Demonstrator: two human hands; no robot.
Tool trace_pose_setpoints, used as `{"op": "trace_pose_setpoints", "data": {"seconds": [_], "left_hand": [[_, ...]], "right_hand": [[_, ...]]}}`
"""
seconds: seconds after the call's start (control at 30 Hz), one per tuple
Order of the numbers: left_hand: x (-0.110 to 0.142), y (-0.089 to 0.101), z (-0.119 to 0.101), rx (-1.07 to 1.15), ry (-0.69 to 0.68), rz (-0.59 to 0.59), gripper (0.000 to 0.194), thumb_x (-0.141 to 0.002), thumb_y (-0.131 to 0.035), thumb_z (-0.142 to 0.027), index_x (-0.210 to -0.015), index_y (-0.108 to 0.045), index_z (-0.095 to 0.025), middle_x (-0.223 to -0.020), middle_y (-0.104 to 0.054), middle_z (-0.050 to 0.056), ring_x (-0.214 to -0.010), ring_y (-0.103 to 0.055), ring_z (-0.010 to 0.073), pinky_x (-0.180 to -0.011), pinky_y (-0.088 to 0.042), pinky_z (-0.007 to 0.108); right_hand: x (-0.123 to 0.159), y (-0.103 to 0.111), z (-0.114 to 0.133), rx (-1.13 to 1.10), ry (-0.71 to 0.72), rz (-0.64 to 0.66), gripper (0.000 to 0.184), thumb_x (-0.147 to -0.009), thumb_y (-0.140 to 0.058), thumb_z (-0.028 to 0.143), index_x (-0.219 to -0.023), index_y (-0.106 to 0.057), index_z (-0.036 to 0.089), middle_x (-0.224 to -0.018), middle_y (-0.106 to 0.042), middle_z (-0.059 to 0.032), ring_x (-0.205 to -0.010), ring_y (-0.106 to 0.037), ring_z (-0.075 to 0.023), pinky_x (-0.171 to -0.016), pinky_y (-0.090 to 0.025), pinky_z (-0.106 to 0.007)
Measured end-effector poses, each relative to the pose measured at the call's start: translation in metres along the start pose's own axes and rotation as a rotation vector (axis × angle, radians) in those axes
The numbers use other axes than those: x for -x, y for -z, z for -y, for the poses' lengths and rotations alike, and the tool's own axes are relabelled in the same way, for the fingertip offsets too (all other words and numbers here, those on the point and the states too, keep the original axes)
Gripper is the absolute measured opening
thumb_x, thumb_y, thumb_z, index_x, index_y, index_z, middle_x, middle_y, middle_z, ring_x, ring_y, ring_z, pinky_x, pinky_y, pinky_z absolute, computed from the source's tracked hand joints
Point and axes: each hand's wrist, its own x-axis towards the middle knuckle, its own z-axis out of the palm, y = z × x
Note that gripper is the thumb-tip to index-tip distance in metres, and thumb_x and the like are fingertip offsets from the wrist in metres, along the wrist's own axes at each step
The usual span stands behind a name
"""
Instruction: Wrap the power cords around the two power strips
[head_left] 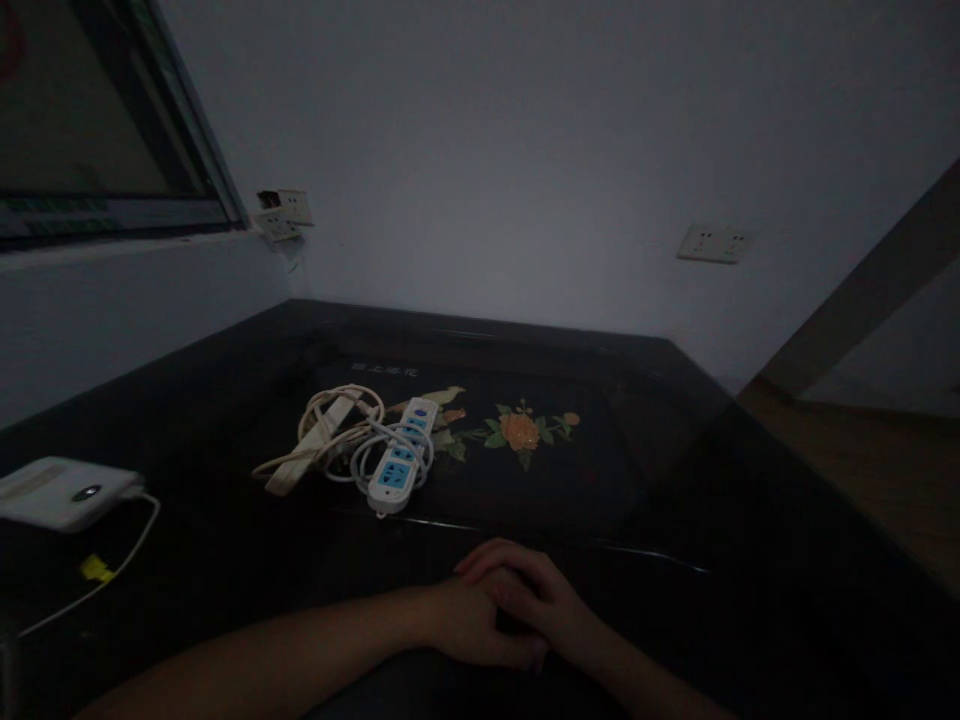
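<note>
My left hand [466,622] rests at the front of the black table, its thumb stretched to the right; its other fingers are hidden under my other hand. My right hand [551,600] lies across it, fingers curled over its back. Beyond the hands, apart from them, sits a white power strip [403,455] with blue sockets and a loop of pale cord around it. Just left of that, an older cream power strip [311,445] is tangled in its own coiled cable.
A white box-like device [67,493] with a thin white cable [142,545] and a yellow tag [96,569] stands at the left. The dark tabletop [600,480] bears a bird-and-flower picture. Wall sockets [714,243] are at the right; a loose socket plate [277,225] hangs near the window.
</note>
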Motion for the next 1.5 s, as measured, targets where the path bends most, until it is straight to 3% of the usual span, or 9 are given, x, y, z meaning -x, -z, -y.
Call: {"op": "trace_pose_setpoints", "data": {"seconds": [0.2,0.5,0.73,1.2,1.5], "left_hand": [[0.0014,0.0008,-0.0039,-0.034,0.016,-0.045,0.016,-0.079,-0.059,-0.022,-0.087,-0.073,-0.018,-0.082,-0.072,0.001,-0.076,-0.065,0.0143,-0.064,-0.051,0.020],[0.0002,-0.0012,0.0008,-0.015,0.000,-0.020,0.015,-0.079,-0.058,-0.020,-0.082,-0.071,-0.014,-0.085,-0.072,0.005,-0.080,-0.067,0.0177,-0.068,-0.051,0.023],[0.0023,-0.0006,-0.0019,0.020,0.010,-0.003,0.013,-0.080,-0.059,-0.020,-0.080,-0.072,-0.019,-0.080,-0.072,-0.001,-0.076,-0.066,0.0129,-0.071,-0.051,0.019],[0.0002,0.0012,-0.0043,0.019,-0.095,0.014,0.017,-0.080,-0.056,-0.013,-0.072,-0.070,-0.016,-0.077,-0.071,0.001,-0.076,-0.065,0.0127,-0.075,-0.051,0.020],[0.0025,-0.0010,-0.0033,-0.005,-0.051,-0.020,0.014,-0.079,-0.058,-0.016,-0.076,-0.071,-0.017,-0.080,-0.072,0.000,-0.075,-0.066,0.0126,-0.069,-0.051,0.019]], "right_hand": [[-0.0007,-0.0001,0.0006,0.019,-0.002,0.013,0.034,-0.087,-0.054,0.049,-0.099,-0.070,0.022,-0.105,-0.068,-0.0093,-0.101,-0.062,-0.0226,-0.089,-0.045,-0.040],[-0.0002,-0.0005,-0.0006,0.012,0.007,0.019,0.032,-0.088,-0.055,0.047,-0.099,-0.071,0.022,-0.104,-0.068,-0.0098,-0.101,-0.062,-0.0230,-0.089,-0.045,-0.041],[0.0005,-0.0016,0.0015,0.044,0.004,0.028,0.034,-0.088,-0.053,0.049,-0.100,-0.070,0.022,-0.105,-0.068,-0.0094,-0.101,-0.062,-0.0230,-0.090,-0.045,-0.041],[0.0036,-0.0001,-0.0056,0.041,0.049,0.052,0.029,-0.090,-0.053,0.042,-0.102,-0.069,0.021,-0.109,-0.066,-0.0091,-0.104,-0.060,-0.0227,-0.092,-0.043,-0.041],[0.0035,-0.0018,-0.0017,0.061,0.081,0.056,0.030,-0.090,-0.052,0.044,-0.103,-0.069,0.022,-0.107,-0.066,-0.0091,-0.102,-0.061,-0.0227,-0.090,-0.045,-0.040]]}}
